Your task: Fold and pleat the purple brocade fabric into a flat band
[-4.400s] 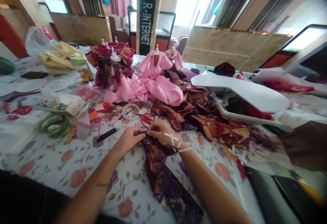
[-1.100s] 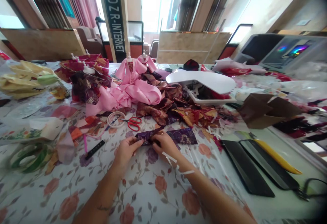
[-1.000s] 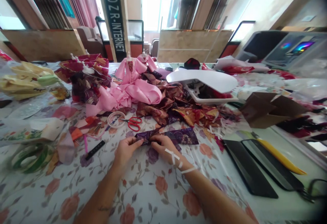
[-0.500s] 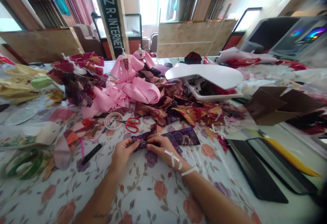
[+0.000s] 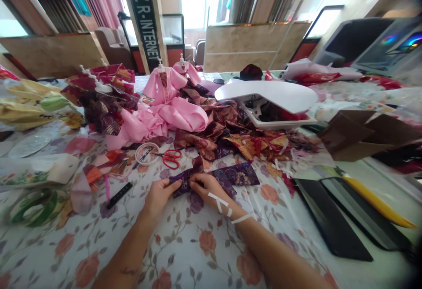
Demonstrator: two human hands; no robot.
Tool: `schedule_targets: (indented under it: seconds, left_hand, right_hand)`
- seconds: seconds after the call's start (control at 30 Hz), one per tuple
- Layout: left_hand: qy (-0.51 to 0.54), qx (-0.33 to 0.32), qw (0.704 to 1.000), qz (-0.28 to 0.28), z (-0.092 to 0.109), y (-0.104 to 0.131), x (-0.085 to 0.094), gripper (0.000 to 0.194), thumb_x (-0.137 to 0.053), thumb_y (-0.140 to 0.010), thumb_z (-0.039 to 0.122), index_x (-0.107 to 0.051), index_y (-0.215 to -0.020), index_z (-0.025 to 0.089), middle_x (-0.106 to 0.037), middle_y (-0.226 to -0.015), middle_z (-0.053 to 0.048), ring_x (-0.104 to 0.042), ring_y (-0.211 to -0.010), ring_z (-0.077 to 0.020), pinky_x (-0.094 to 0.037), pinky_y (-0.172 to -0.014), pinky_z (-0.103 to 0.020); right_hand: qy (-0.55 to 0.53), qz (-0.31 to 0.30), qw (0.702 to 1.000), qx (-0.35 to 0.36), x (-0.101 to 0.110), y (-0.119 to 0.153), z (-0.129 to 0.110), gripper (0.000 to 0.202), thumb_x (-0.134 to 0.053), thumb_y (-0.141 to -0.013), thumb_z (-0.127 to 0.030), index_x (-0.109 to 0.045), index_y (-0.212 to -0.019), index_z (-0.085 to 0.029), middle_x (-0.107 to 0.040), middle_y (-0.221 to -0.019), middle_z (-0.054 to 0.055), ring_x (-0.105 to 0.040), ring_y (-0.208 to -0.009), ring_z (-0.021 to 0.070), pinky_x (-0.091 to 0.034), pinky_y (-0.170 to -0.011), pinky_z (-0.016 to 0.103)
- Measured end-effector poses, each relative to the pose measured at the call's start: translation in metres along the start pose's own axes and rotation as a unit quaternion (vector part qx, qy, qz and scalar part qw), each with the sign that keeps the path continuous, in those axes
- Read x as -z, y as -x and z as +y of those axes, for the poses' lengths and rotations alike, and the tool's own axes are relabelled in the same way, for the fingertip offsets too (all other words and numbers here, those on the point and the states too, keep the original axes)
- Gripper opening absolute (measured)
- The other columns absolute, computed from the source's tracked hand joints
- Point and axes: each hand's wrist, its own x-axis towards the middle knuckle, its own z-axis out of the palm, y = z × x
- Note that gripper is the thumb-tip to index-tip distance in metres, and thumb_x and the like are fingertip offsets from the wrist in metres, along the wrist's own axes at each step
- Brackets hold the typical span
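Observation:
A dark purple patterned fabric piece (image 5: 235, 174) lies on the flowered tablecloth (image 5: 184, 245) in front of me. My left hand (image 5: 159, 194) pinches its left end, fingertips on the cloth. My right hand (image 5: 206, 188) presses and pinches the same end from the right, and white tape strips stick to the back of it and its wrist. The two hands nearly touch over the folded edge.
Red-handled scissors (image 5: 169, 158) and a tape roll (image 5: 146, 153) lie just beyond my hands. Pink doll dresses (image 5: 171, 113), a brown-red fabric heap (image 5: 231, 135), a white hinged case (image 5: 270, 100), black flat pieces (image 5: 332, 223) and a brown paper piece (image 5: 356, 135) crowd the table.
Earlier the fabric ran toward me; it now lies crosswise, to the right. Over the last second my hands stay on its left end, fingers shifting slightly. The view moved a little.

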Motion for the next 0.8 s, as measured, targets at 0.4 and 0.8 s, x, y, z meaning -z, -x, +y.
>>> schedule_targets:
  seconds: [0.4,0.8]
  left_hand:
    - [0.117,0.027,0.993,-0.006,-0.001,-0.005,-0.002,0.035,-0.085,-0.053,0.035,-0.074,-0.074,0.011,-0.072,-0.068,-0.005,-0.065,-0.065,-0.0150,-0.052,-0.073,-0.027]
    - [0.170,0.017,0.985,-0.031,0.007,0.000,-0.004,0.031,-0.085,-0.055,0.028,-0.072,-0.078,0.011,-0.073,-0.077,-0.005,-0.067,-0.071,-0.0152,-0.051,-0.076,-0.026]
  right_hand:
    - [-0.051,-0.020,0.998,-0.030,-0.001,-0.010,-0.006,0.017,-0.055,-0.079,-0.028,-0.066,-0.079,-0.014,-0.062,-0.069,0.001,-0.052,-0.063,0.0138,-0.039,-0.058,0.023]
    - [-0.131,-0.023,0.989,-0.060,-0.008,-0.011,0.002,0.021,-0.056,-0.077,-0.034,-0.061,-0.074,-0.015,-0.056,-0.067,0.000,-0.046,-0.060,0.0119,-0.036,-0.057,0.024]
